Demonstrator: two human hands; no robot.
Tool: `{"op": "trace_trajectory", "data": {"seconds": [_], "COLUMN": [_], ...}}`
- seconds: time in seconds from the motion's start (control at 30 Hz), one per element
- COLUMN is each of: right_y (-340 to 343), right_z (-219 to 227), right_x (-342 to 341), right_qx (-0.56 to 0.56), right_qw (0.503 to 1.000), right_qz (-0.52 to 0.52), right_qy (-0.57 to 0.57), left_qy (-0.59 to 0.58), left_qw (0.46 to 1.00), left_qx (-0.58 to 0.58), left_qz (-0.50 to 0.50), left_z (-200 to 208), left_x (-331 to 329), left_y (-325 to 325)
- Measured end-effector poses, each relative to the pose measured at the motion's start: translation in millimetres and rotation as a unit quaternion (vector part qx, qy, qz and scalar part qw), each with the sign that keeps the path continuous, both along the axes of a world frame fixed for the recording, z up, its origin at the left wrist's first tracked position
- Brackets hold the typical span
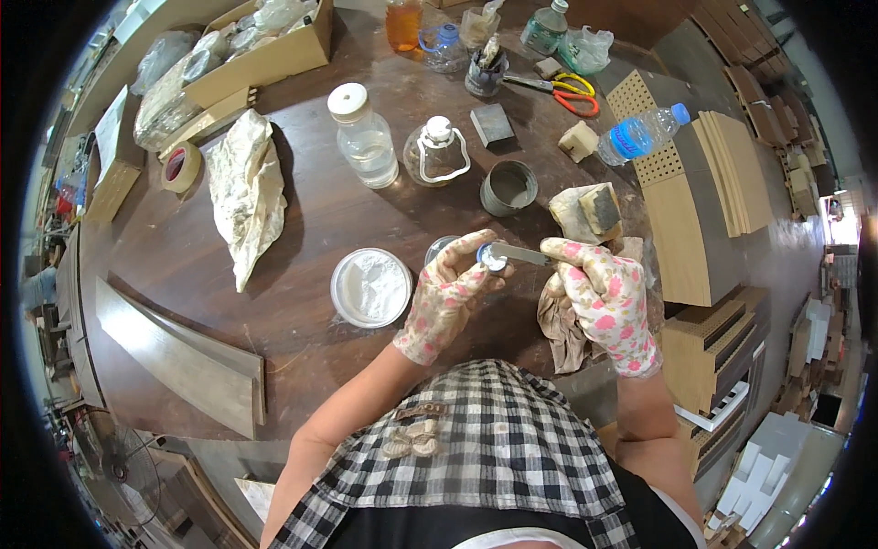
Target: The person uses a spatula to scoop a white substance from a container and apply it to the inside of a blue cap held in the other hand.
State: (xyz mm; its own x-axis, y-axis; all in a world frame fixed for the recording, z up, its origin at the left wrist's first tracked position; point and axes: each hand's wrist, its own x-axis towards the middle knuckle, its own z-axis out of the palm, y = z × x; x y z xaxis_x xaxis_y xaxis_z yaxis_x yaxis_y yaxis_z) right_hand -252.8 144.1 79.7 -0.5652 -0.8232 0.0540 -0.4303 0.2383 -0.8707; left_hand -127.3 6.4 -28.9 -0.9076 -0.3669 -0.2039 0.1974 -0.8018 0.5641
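Note:
Floral-patterned gloves cover both hands. My left hand (448, 297) pinches a small blue bottle cap (492, 258) with white stuff in it. In my right hand (605, 300) is a flat metal blade like a putty knife (523, 254), its tip at the cap; the grip hides its handle. Left of my left hand stands a round tub (336, 291) of white powder (375, 285). Behind that hand a small round dish or lid (441, 245) is partly hidden. A crumpled brown cloth (560, 328) lies beside and partly under my right hand.
Behind the hands are a dark open can (508, 203), a white-capped jar (366, 146), a jug with a white handle (439, 157) and a stained sponge-like block (585, 215). A cream cloth (245, 188) and wood strips (183, 357) lie left; boards (677, 215) stand right.

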Motion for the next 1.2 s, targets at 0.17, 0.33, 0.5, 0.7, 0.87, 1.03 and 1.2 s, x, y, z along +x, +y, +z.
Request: {"op": "trace_trajectory", "data": {"seconds": [0.17, 0.33, 0.5, 0.7, 0.87, 1.03, 1.2], "right_y": [-1.0, 1.9, -3.7, -31.0, -59.4, -77.9, -88.1], "right_z": [17.1, 28.4, 32.7, 24.0, 16.0, -1.9, -5.8], "right_x": [7.4, 13.8, 18.6, 25.1, 32.7, 38.4, 43.2], "right_qx": [-0.019, -0.058, -0.071, -0.09, -0.117, -0.172, -0.214], "right_qw": [0.997, 0.994, 0.991, 0.984, 0.976, 0.966, 0.958], "right_qz": [0.057, 0.082, 0.109, 0.154, 0.186, 0.193, 0.19], "right_qy": [0.039, 0.037, -0.017, 0.002, -0.005, -0.022, 0.03], "left_qy": [0.032, 0.021, 0.008, -0.04, -0.054, -0.083, -0.084], "left_qw": [0.999, 0.998, 0.992, 0.96, 0.928, 0.883, 0.833], "left_qx": [-0.022, -0.038, -0.106, -0.236, -0.297, -0.403, -0.489], "left_qz": [0.018, 0.035, 0.073, 0.148, 0.22, 0.226, 0.246], "left_z": [21.7, 43.4, 57.0, 60.2, 55.4, 62.8, 61.5], "left_x": [20.0, 38.6, 52.7, 76.3, 93.8, 106.1, 111.3], "left_y": [6.7, 12.9, 6.7, -14.3, -35.1, -51.7, -66.3]}}
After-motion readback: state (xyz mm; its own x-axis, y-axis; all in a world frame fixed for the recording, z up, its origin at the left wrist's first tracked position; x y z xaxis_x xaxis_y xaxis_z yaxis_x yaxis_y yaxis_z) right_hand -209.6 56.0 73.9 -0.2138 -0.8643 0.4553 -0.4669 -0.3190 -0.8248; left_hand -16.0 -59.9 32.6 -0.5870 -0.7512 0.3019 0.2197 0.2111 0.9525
